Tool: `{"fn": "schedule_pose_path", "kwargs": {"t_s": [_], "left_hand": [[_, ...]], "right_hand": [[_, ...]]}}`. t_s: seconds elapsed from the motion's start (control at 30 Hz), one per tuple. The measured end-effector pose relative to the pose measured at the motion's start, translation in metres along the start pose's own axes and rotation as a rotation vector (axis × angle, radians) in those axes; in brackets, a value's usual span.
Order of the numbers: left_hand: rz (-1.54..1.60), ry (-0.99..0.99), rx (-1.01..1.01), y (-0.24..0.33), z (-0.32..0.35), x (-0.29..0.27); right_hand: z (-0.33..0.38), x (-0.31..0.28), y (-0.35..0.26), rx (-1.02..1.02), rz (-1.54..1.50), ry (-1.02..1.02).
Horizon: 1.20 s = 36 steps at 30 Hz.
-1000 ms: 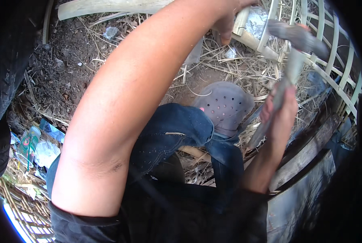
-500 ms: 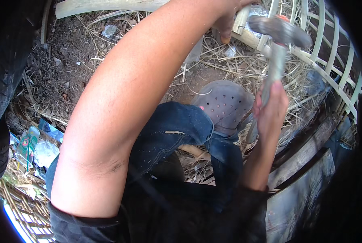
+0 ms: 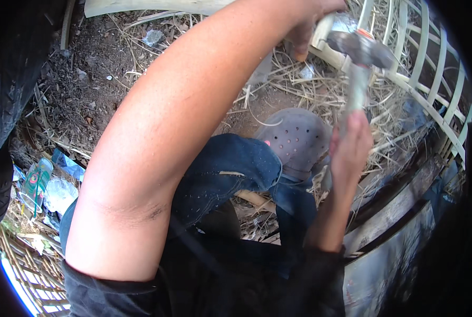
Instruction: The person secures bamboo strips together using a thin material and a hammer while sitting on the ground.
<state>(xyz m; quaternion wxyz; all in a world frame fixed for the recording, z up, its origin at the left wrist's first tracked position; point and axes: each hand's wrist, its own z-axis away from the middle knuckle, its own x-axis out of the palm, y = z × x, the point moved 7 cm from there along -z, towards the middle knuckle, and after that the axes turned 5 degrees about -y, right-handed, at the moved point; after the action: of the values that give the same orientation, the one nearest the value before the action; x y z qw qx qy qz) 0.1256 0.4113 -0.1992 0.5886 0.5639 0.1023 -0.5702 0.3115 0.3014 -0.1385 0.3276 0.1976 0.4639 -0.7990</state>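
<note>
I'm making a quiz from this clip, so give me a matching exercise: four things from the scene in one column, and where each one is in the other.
Things:
1. hammer
2. grey perforated shoe
3. tyre
4. bamboo lattice

Places:
A. far left edge
B. gripped in the right hand
C. on the foot, among straw
D. upper right, curving strips

Pairs: 1-B, 2-C, 3-A, 4-D

The person's bare left arm sweeps up across the middle of the view, elbow bent, its left hand curled closed at the top edge. The right forearm rises from below at the right side, its right hand clenched, fingers wrapped closed, wrist straight.
</note>
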Motion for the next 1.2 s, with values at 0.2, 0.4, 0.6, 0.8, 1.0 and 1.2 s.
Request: {"fn": "schedule_pose_path", "kwargs": {"t_s": [0.2,0.4,0.6,0.8,1.0,1.2], "left_hand": [[-0.03,-0.084,0.01,-0.003,-0.002,0.003],[-0.067,-0.154,0.029,-0.004,-0.011,0.003],[-0.132,-0.22,0.038,0.0,-0.022,-0.002],[-0.102,-0.1,0.049,-0.011,-0.017,0.011],[-0.11,-0.198,0.007,-0.014,-0.023,0.013],[-0.122,-0.066,-0.029,-0.011,-0.023,0.021]], "right_hand": [[0.004,-0.002,-0.008,-0.057,0.109,0.017],[0.014,-0.004,-0.015,-0.012,-0.118,0.078],[0.004,-0.012,-0.012,0.01,0.044,0.036],[-0.006,-0.002,-0.003,0.011,0.067,-0.026],[0.007,-0.004,0.004,0.008,-0.008,-0.004],[0.005,0.001,-0.01,-0.065,0.132,0.019]]}}
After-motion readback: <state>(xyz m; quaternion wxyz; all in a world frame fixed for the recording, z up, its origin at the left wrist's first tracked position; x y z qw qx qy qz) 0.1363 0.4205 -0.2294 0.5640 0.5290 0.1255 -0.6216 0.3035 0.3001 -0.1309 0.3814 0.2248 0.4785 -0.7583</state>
